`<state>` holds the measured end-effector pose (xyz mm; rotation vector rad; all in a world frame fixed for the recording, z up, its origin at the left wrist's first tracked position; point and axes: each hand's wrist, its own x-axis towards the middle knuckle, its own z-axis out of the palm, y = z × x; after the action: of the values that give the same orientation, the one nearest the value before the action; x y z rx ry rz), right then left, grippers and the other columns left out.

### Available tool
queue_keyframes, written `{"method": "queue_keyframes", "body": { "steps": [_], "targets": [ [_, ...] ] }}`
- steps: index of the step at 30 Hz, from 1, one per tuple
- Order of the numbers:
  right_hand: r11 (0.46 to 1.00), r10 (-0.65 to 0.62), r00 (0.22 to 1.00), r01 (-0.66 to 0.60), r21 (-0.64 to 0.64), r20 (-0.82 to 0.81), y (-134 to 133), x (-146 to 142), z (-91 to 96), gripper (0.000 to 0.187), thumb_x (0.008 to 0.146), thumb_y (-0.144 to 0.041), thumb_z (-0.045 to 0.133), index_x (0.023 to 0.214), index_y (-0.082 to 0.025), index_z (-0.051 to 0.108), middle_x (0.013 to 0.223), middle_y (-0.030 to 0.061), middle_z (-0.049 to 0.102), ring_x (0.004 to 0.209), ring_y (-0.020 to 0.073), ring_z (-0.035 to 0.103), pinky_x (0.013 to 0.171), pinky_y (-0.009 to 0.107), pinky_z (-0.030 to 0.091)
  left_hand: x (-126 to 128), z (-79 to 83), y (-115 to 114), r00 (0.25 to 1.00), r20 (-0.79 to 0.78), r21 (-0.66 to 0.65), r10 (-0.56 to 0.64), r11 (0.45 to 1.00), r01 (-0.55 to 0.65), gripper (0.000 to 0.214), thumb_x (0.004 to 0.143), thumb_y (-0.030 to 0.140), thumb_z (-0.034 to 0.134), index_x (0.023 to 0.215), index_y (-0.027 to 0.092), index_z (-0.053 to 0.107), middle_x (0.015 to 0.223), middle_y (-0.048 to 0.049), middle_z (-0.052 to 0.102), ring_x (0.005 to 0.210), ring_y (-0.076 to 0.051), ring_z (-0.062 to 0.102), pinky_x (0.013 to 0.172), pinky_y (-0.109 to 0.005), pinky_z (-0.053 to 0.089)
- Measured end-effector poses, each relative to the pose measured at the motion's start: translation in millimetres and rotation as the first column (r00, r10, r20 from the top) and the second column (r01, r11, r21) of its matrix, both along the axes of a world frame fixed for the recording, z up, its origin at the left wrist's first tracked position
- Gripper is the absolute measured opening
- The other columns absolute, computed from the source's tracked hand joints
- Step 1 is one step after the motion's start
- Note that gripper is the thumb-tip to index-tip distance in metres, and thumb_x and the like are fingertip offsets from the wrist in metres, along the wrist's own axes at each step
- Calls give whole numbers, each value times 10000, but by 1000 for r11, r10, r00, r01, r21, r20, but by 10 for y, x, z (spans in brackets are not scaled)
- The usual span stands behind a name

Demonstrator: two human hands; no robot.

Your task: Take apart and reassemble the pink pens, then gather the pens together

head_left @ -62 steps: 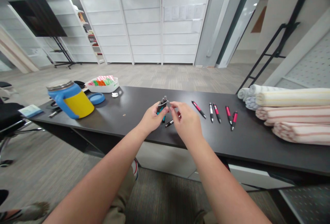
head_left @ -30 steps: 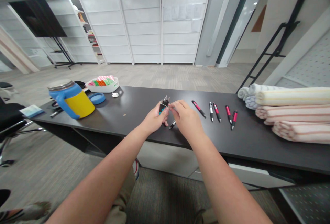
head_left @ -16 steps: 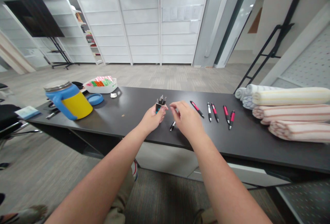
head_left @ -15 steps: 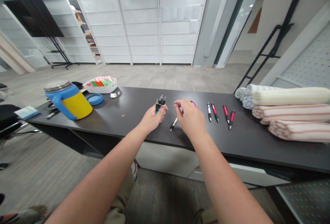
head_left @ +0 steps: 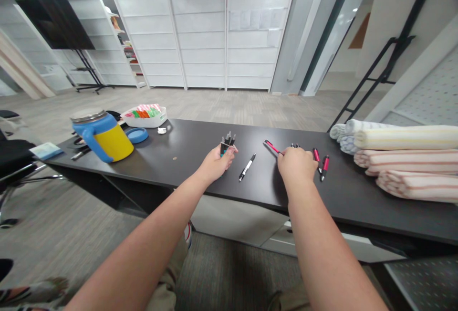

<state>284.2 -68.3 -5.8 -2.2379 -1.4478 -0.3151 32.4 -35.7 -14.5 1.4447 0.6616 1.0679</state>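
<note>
My left hand (head_left: 216, 161) is closed around a small black and teal pen holder (head_left: 224, 147) with several pens standing in it, on the black table (head_left: 186, 151). A white and black pen (head_left: 247, 167) lies loose on the table between my hands. My right hand (head_left: 296, 165) rests fingers down over the row of pens to the right, its fingertips at a pink and black pen (head_left: 272, 146). Two more pink pens (head_left: 321, 161) lie just right of that hand. What its fingers grip is hidden.
A yellow and blue lidded mug (head_left: 102, 135) stands at the table's left end, with a blue lid (head_left: 136, 135) and a white tray of coloured items (head_left: 145, 116) behind it. Rolled striped towels (head_left: 404, 158) are stacked at the right end. A chair (head_left: 14, 158) is at far left.
My right hand left the pen holder and moved right to the row of pens. The white and black pen, earlier under that hand, now lies uncovered. My left hand stays on the holder.
</note>
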Motion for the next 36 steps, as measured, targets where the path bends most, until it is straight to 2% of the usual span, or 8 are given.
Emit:
{"method": "queue_keyframes", "body": {
  "steps": [4, 9, 13, 18, 20, 25, 30, 36],
  "targets": [
    [962, 187, 961, -137, 235, -205, -86, -130, 186, 257, 890, -353, 601, 1028, -170, 716, 838, 125, 750, 801, 286, 680, 756, 391, 472, -19, 28, 11, 996, 88, -81, -11, 997, 18, 416, 947, 576, 660, 1022, 180, 560, 654, 86, 375, 504, -65, 371, 514, -227, 325],
    [795, 530, 812, -374, 477, -246, -246, -447, 292, 257, 834, -288, 593, 1080, -219, 566, 749, -5, 671, 622, 183, 591, 655, 293, 429, -36, 54, 28, 987, 158, -181, 10, 983, 19, 411, 916, 561, 707, 1011, 184, 572, 662, 81, 388, 494, -57, 364, 496, -207, 320],
    [648, 738, 638, -576, 498, -222, -333, -731, 272, 184, 891, -269, 597, 1067, -233, 560, 796, -22, 669, 621, 149, 610, 650, 259, 465, -27, 76, 13, 986, 169, -209, -2, 977, 37, 386, 905, 518, 727, 1019, 178, 582, 654, 80, 402, 488, -58, 370, 491, -204, 327],
    [435, 887, 458, -785, 441, -59, -345, -894, 175, 204, 983, -184, 560, 1173, -223, 623, 1064, 69, 744, 930, 193, 722, 856, 297, 551, -14, 117, -35, 988, 149, -238, 48, 971, -11, 338, 879, 458, 735, 1012, 179, 600, 620, 74, 427, 482, -70, 405, 486, -199, 333],
    [382, 907, 421, -839, 387, 16, -338, -907, 128, 246, 1005, -139, 535, 1207, -223, 647, 1144, 93, 743, 1041, 212, 713, 928, 324, 553, -18, 138, -52, 988, 131, -274, 77, 961, -39, 308, 865, 417, 723, 1028, 179, 615, 605, 70, 438, 478, -75, 415, 482, -197, 333],
    [417, 857, 489, -843, 341, 163, -306, -931, 42, 265, 1043, -127, 506, 1211, -214, 692, 1157, 111, 750, 1097, 241, 709, 971, 371, 559, -41, 136, -50, 993, 111, -283, 31, 959, 2, 282, 813, 298, 679, 1062, 170, 653, 605, 47, 494, 482, -90, 433, 473, -210, 348],
    [415, 849, 494, -842, 344, 185, -288, -938, 22, 306, 1060, -124, 479, 1267, -209, 688, 1237, 126, 742, 1255, 256, 670, 1038, 399, 557, -40, 103, -35, 997, 74, -264, -15, 964, 34, 275, 805, 279, 652, 1045, 147, 669, 627, 33, 513, 486, -87, 425, 463, -214, 316],
    [463, 805, 555, -809, 362, 211, -270, -937, -10, 317, 1058, -134, 491, 1299, -177, 693, 1284, 142, 731, 1206, 258, 691, 1058, 411, 564, -25, 124, -58, 998, 53, -254, -26, 966, 38, 269, 810, 318, 673, 1020, 150, 660, 629, 42, 502, 497, -85, 425, 479, -216, 322]
  ]
}}
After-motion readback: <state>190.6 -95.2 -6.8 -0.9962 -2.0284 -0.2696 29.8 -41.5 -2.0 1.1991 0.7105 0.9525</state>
